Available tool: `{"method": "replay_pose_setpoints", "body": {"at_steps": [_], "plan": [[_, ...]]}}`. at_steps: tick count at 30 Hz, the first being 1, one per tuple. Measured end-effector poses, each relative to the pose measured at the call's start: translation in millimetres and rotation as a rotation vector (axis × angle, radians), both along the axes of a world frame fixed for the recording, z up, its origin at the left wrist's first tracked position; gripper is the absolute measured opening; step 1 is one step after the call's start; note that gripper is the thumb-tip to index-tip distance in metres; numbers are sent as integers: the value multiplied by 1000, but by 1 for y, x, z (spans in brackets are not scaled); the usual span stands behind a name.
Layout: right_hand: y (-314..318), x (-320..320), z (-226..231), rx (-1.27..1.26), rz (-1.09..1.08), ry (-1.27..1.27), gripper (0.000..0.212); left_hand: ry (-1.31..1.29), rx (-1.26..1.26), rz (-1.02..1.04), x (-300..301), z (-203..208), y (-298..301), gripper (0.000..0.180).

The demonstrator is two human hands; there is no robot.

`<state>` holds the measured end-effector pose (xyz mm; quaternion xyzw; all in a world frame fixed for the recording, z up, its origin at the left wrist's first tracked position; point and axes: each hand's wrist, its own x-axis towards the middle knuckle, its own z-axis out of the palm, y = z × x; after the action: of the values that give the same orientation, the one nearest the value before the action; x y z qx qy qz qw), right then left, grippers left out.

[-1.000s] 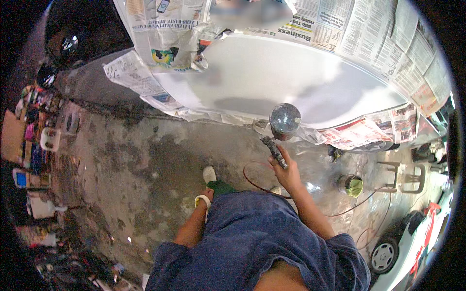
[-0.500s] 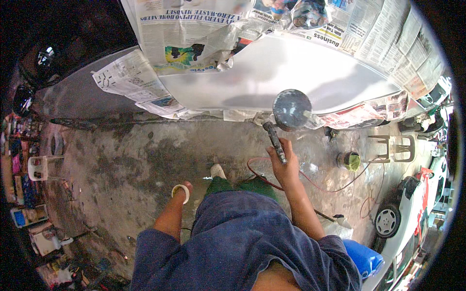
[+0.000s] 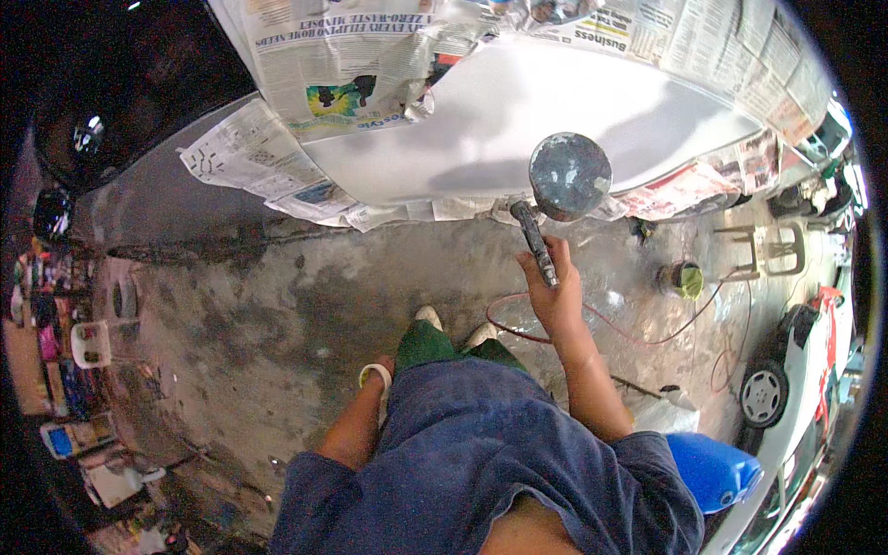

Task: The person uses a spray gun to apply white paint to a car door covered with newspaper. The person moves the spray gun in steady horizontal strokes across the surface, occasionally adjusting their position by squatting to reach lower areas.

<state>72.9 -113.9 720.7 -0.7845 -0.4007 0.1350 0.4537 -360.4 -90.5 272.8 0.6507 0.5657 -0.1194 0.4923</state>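
Note:
My right hand (image 3: 561,294) is closed round the handle of a spray gun (image 3: 535,242). The gun's round grey cup (image 3: 571,176) stands out in front of a panel (image 3: 601,102) that is white with grey shaded patches. Newspaper sheets (image 3: 342,55) border that panel along its top and lower edge. By my left hip hangs my left hand (image 3: 386,362), its fingers hidden. A pale ring (image 3: 374,372), like a roll of tape, encircles that wrist.
A red hose (image 3: 629,335) loops over the stained concrete floor (image 3: 240,314). To the right are a bucket (image 3: 683,279), a stool (image 3: 740,252), a blue container (image 3: 712,470) and a car wheel (image 3: 764,393). A white chair (image 3: 91,344) and cluttered shelves (image 3: 46,342) line the left.
The spray gun and my right hand have moved slightly up and right in view. My left hand has come in closer to my hip. Both shoes now show ahead of me.

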Motion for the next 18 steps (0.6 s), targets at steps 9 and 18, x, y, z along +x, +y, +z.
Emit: {"method": "replay_pose_setpoints", "body": {"at_steps": [9, 18], "plan": [[17, -41, -15, 16, -42, 27, 36, -12, -11, -150, -24, 6, 59, 30], [60, -122, -5, -53, -195, 269, 35, 56, -21, -389, -101, 8, 181, 30]]}}
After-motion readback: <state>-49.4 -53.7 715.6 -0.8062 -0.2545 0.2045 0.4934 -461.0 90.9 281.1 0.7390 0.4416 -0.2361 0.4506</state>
